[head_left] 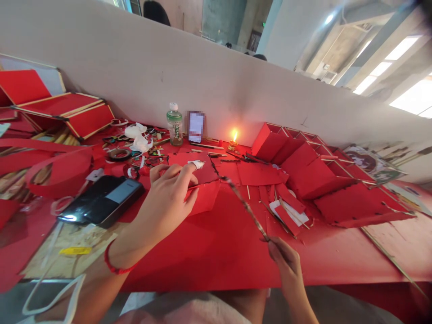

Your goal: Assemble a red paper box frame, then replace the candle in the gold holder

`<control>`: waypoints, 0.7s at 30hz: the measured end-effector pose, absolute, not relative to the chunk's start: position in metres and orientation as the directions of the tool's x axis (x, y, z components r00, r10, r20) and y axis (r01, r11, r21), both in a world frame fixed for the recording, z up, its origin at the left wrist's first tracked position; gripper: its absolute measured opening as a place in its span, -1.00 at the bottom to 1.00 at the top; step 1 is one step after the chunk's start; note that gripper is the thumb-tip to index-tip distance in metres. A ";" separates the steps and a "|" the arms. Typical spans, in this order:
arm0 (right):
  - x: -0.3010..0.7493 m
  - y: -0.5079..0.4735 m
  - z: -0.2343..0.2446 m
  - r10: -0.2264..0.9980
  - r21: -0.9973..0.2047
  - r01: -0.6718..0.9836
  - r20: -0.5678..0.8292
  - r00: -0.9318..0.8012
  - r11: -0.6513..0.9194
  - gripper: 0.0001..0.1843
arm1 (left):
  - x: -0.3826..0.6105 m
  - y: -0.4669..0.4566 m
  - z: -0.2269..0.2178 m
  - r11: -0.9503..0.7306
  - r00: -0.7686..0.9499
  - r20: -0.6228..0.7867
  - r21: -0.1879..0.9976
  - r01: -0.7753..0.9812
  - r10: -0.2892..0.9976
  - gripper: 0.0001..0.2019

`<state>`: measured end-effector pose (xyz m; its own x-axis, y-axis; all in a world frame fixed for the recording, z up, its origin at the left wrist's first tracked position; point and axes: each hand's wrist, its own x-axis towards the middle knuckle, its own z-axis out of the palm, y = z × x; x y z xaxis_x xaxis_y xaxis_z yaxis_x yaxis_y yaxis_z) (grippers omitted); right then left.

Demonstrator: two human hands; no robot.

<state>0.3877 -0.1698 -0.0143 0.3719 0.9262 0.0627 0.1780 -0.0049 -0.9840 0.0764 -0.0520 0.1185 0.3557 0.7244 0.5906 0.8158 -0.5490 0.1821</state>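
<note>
Head view.

A: Where's the work?

B: Red card [204, 177], mid-bench [202, 256], under the left grip [167, 198]. That grip is part open, fingers curled and bearing down on the card, with no clear pinch. A white scrap [196, 164] sits at one fingertip; wrap or paper, can't tell.

A: And the right?

B: Right grip [285, 265] is closed in a pinch on a thin stick [246, 207], near its lower end. The stick angles far and left, its tip close to the card's right edge. Contact can't be told.

A: Good technique?

B: Looks sound: the spread left fingers pin the card flat, and the pinch gives the stick's tip fine control.

A: Around it?

B: Phone [101, 200] left, lit candle [232, 141] far, red panels [303, 166] right.
</note>
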 end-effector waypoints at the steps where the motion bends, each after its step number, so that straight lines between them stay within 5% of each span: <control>1: 0.389 -0.169 -0.015 0.914 -0.989 0.145 0.061 0.400 0.003 -0.63 | 0.076 -0.052 0.118 -0.551 0.355 0.593 0.185 0.813 0.723 -0.61; 7: 0.386 -0.154 -0.011 0.929 -0.981 0.193 0.067 0.365 -0.005 -0.63 | 0.062 -0.055 0.114 -0.539 0.335 0.604 0.191 0.820 0.723 -0.67; 12: 0.379 -0.135 0.004 0.920 -0.997 0.064 0.057 0.388 0.035 -0.59 | 0.047 -0.058 0.106 -0.490 0.242 0.663 0.216 0.844 0.709 -0.76; 18: 0.366 -0.123 0.012 0.907 -0.998 -0.064 -0.013 0.422 0.016 -0.56 | 0.045 -0.065 0.098 -0.490 0.191 0.753 0.195 0.850 0.630 -0.44; 21: 0.355 -0.118 0.017 0.867 -0.982 -0.186 -0.066 0.495 0.031 -0.53 | 0.035 -0.058 0.089 -0.527 0.047 0.764 0.398 0.751 0.644 -0.19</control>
<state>0.3554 -0.1183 0.0174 0.4947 0.8665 -0.0665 -0.1857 0.0307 -0.9821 0.0350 -0.0580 0.0890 0.0470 0.6437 0.7638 0.7510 -0.5270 0.3979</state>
